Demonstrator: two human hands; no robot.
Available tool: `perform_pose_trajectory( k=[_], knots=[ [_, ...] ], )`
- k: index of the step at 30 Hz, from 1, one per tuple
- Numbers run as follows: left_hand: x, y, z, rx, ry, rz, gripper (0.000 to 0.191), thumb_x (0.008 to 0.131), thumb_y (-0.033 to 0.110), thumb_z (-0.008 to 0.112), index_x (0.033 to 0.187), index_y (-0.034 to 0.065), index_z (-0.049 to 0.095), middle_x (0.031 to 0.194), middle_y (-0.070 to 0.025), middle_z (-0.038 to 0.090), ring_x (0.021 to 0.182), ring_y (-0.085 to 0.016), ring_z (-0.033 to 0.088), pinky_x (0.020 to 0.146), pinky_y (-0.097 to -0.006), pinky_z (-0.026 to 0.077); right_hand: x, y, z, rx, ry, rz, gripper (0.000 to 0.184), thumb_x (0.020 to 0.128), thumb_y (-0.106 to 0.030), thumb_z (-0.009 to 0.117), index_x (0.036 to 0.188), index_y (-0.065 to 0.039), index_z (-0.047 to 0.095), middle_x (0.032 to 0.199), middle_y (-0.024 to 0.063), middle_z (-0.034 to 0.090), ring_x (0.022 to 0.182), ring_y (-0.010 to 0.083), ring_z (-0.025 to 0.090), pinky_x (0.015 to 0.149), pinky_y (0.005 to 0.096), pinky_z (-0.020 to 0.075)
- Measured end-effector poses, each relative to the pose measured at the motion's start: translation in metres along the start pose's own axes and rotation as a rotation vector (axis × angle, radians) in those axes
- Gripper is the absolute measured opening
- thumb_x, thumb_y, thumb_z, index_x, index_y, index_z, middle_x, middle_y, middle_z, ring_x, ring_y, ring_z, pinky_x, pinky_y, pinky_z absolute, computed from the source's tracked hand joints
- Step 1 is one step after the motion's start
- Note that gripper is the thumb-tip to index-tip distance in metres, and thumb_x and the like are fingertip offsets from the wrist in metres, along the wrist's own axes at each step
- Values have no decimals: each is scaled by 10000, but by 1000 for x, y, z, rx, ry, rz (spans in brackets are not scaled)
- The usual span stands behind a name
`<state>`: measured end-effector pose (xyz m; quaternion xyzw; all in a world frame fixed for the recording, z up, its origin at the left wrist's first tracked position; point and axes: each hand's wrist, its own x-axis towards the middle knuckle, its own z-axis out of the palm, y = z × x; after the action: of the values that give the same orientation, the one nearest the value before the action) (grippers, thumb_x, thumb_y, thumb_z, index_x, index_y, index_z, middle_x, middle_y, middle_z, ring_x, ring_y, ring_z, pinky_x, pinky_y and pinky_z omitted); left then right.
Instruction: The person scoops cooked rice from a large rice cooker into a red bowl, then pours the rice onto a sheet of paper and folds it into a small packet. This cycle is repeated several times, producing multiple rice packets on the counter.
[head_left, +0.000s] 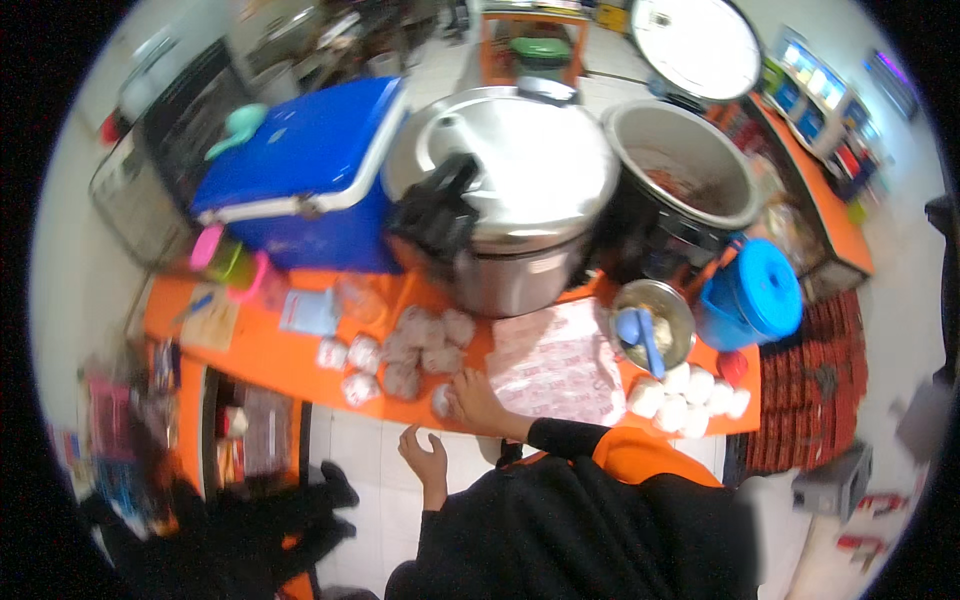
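My right hand (472, 399) rests with its fingertips at a small wrapped bundle (441, 402) near the front edge of the orange table (255, 358); whether it grips it is unclear. Off the front edge, my left hand (424, 454) hangs with its fingers apart and nothing in it. Behind and left of the right hand lies a group of paper-wrapped bundles (442, 358). Printed wrapping sheets (555, 360) lie flat to its right. Farther right, a metal bowl (622, 292) holds pale food and a blue scoop (642, 337). White round pieces (670, 412) sit in front of the bowl.
A large lidded metal pot (540, 195) and a blue cooler box (300, 150) stand at the back. An open cooker (675, 124) is behind the bowl, with a blue lidded container (765, 292) and a red ball-like thing (733, 366) at right. Another person's dark-clothed parts (225, 540) show lower left.
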<state>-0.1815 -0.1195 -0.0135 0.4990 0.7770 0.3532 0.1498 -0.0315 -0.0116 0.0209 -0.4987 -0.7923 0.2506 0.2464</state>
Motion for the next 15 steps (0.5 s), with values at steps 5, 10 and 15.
perform_pose_trajectory(
  k=[5, 10, 15],
  knots=[
    [22, 58, 36, 142, -131, 523, 488, 804, 171, 592, 1263, 46, 484, 1333, -214, 431, 1274, -426, 332, 1050, -527, 270, -52, 37, -100, 568, 291, 87, 155, 813, -18, 519, 967, -3, 519, 1036, 217, 468, 980, 370, 498, 866, 417, 427],
    [38, 48, 73, 525, -162, 557, 438, 876, 269, 487, 1260, 57, 486, 1328, -213, 436, 1264, -438, 337, 1040, -556, 264, -132, 100, -228, -132, 969, 84, 145, 744, 24, 548, 880, -25, 537, 916, 170, 528, 889, 332, 517, 815, 425, 415],
    [43, 53, 79, 600, 1, 588, 369, 879, 229, 490, 1199, 46, 508, 1264, -199, 470, 1196, -425, 396, 999, -541, 309, -217, 182, -311, -478, 1350, 784, 346, 754, -60, 603, 1079, -28, 490, 1084, 193, 487, 1010, 354, 474, 877, 442, 381]
  ],
)
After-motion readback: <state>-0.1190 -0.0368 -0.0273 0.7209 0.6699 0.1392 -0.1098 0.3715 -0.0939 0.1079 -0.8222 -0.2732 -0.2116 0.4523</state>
